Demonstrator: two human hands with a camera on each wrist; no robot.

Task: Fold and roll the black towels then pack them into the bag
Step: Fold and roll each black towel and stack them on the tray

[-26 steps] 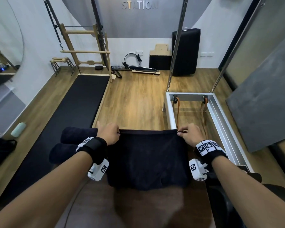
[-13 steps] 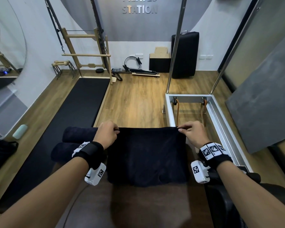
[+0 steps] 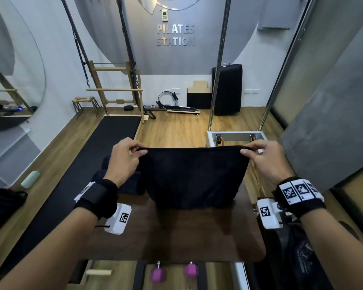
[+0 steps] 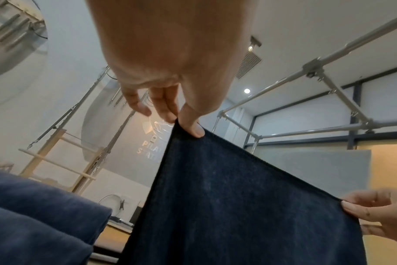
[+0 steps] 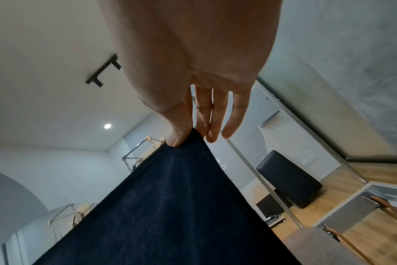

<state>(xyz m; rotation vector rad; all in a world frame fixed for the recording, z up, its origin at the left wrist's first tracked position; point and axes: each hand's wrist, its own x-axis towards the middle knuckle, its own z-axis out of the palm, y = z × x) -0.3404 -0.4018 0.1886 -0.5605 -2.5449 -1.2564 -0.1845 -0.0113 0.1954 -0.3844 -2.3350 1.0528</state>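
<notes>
A black towel (image 3: 192,176) hangs in the air over the brown padded table (image 3: 176,237), stretched by its top edge between my hands. My left hand (image 3: 125,158) pinches the towel's top left corner between thumb and fingers, and the pinch shows close up on the towel (image 4: 227,197) in the left wrist view. My right hand (image 3: 262,159) pinches the top right corner of the towel (image 5: 170,206). Two rolled black towels (image 3: 105,174) lie at the table's far left, partly hidden behind my left hand. A black bag (image 3: 298,254) sits low at my right.
A long black mat (image 3: 76,174) lies on the wooden floor at left. A metal-framed pilates apparatus (image 3: 237,137) stands beyond the table at right. Purple dumbbells (image 3: 172,273) lie under the table's near edge. A dark bag (image 3: 2,204) sits at far left.
Both hands have raised the towel's top edge off the table, so it now hangs instead of lying flat. The head view has tilted up and pulled back.
</notes>
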